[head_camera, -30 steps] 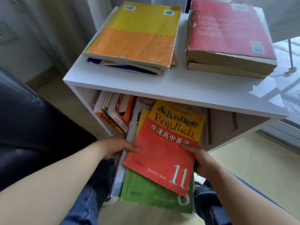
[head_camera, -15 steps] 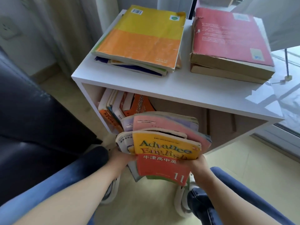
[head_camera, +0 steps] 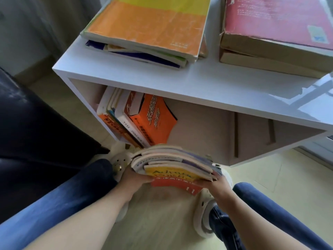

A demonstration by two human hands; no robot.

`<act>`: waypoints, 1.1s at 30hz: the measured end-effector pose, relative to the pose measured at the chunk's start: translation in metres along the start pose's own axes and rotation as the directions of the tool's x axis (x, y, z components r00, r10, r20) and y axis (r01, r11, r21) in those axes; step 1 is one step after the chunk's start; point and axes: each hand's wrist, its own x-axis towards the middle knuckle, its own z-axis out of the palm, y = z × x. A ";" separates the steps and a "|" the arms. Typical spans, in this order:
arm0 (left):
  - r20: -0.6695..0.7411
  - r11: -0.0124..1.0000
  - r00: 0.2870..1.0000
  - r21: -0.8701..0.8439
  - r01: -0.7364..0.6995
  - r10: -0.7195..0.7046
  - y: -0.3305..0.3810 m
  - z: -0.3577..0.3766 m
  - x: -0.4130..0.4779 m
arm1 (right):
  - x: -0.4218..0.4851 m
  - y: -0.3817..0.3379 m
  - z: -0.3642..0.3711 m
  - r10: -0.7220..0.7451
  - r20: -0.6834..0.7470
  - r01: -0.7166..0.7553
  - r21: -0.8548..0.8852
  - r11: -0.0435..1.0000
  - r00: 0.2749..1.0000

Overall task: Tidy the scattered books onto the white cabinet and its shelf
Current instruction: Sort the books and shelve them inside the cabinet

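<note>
Both hands hold a curved bundle of thin paperbacks (head_camera: 171, 162) (a yellow English textbook and a red one lie nearest the camera) low in front of the open shelf (head_camera: 207, 127) of the white cabinet (head_camera: 216, 87), just outside it. The left hand (head_camera: 132, 179) clasps the bundle's left end. The right hand (head_camera: 219, 184) appears to pinch the right end, its lower fingers hidden. Upright orange-covered books (head_camera: 149, 121) lean at the shelf's left side. On top lie an orange-and-yellow paperback pile (head_camera: 149, 27) and thick red volumes (head_camera: 277, 20).
</note>
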 end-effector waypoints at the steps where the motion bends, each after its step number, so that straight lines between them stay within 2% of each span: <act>1: 0.007 1.000 1.000 0.019 -0.010 0.010 -0.001 0.003 0.001 | 0.001 0.001 -0.003 0.011 -0.011 -0.012 -0.023 1.000 1.000; 7: 0.081 0.995 0.993 -0.048 -0.087 0.091 -0.003 0.001 0.014 | 0.005 -0.001 -0.012 -0.029 0.029 0.032 -0.090 0.995 0.999; 9: 0.181 0.994 0.978 -0.055 -0.091 0.100 0.002 0.001 0.017 | 0.006 -0.002 -0.013 -0.041 0.028 0.043 -0.071 0.997 0.999; 13: 0.391 0.999 0.920 -0.018 -0.027 0.032 0.007 0.011 0.019 | 0.003 -0.003 -0.019 -0.079 0.066 0.083 -0.061 0.995 0.995; 17: 0.298 0.993 0.954 -0.122 -0.006 0.042 0.005 0.015 0.027 | 0.002 -0.004 -0.028 -0.034 0.047 0.040 -0.137 0.990 0.998; 21: 0.254 0.995 0.965 -0.089 -0.044 0.066 0.005 0.015 0.028 | -0.003 0.000 -0.018 0.033 0.052 -0.020 -0.236 0.972 0.998; 28: 0.183 0.990 0.978 -0.124 -0.074 0.096 -0.005 0.005 0.024 | 0.001 -0.005 -0.020 0.022 -0.017 -0.025 -0.168 0.986 1.000; 33: 0.167 0.982 0.974 -0.129 -0.134 0.155 -0.006 -0.003 0.019 | 0.005 0.000 -0.015 0.030 -0.009 -0.032 -0.216 0.976 0.999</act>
